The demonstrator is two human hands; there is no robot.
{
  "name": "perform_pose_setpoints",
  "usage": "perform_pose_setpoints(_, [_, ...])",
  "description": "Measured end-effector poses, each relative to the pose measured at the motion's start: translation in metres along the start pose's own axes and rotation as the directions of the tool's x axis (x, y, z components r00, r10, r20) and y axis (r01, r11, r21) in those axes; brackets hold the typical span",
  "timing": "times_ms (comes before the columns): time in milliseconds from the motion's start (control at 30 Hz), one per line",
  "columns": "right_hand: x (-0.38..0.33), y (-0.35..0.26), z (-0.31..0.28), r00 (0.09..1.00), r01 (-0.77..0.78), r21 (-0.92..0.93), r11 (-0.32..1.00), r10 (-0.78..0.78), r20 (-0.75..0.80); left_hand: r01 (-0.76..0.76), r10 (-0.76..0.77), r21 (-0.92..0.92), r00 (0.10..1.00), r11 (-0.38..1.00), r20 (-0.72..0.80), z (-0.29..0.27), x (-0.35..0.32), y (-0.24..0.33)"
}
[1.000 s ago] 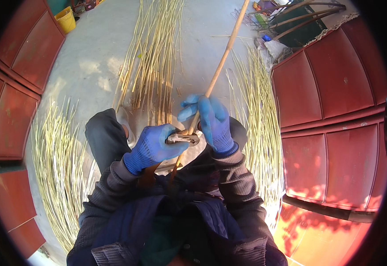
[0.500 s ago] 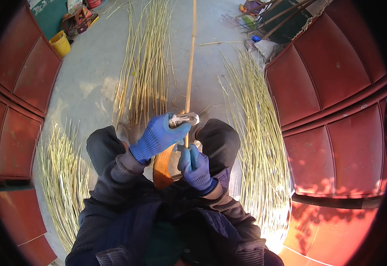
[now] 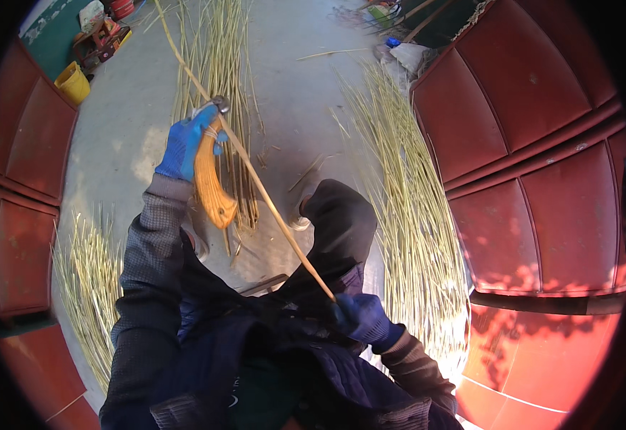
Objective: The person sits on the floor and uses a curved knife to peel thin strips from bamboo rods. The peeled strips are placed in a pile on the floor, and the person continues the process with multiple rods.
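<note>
My left hand (image 3: 186, 145), in a blue knitted glove, is closed round the upper part of a hand tool with a curved wooden handle (image 3: 214, 188) and a small metal head (image 3: 220, 104). Against that head runs a long thin peeled stick (image 3: 273, 209), slanting from the far left down towards my lap. Its near end is gripped by my right hand (image 3: 366, 317), also gloved in blue and low at the right. The handle hangs below my left hand, and my fingers partly cover the tool's working part.
Long thin stalks (image 3: 216, 64) lie in a bundle ahead, with more stalks on the right (image 3: 413, 201) and left (image 3: 91, 287). Red panelled doors (image 3: 485, 244) flank both sides. A yellow bucket (image 3: 73, 84) stands far left. Short offcuts (image 3: 313, 166) lie between my feet.
My left hand has moved forward and left with the tool, whose handle now shows fully. My right hand has drawn back and right. The stick has turned from upright to slanting.
</note>
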State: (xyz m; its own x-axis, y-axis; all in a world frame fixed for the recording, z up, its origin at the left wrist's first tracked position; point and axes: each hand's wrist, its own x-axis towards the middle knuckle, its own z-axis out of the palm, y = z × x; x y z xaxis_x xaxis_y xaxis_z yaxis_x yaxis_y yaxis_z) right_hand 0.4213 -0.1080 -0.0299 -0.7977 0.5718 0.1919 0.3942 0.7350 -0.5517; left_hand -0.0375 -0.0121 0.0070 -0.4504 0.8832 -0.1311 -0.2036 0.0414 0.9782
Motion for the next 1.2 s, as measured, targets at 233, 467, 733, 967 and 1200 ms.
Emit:
perform_pose_setpoints(233, [-0.092,0.021,-0.049,0.879,-0.442,0.066,0.895,0.418,0.228,-0.020,0.022,0.036,0.999,0.999,-0.036,0.020,0.021,-0.045])
perform_pose_setpoints(467, [0.082,0.036,0.004,0.951,-0.300,0.337,0.892,0.306,0.037,0.252,-0.245,-0.075,0.965,0.965,0.093,0.107,-0.046,-0.074])
perform_pose_setpoints(733, [0.076,0.033,0.035,0.981,-0.183,-0.058,0.981,0.179,-0.069,0.268,-0.261,-0.051,0.959,0.962,0.113,0.103,-0.069,-0.083])
perform_pose_setpoints(967, [-0.079,0.011,-0.016,1.000,-0.020,-0.201,0.979,0.022,0.009,-0.041,0.048,0.138,0.998,0.990,-0.047,0.012,0.023,-0.041])
perform_pose_setpoints(1200, [-0.114,-0.003,-0.046,0.782,-0.624,0.320,0.713,0.559,0.277,-0.011,0.015,0.144,1.000,0.990,-0.027,0.006,0.038,-0.050])
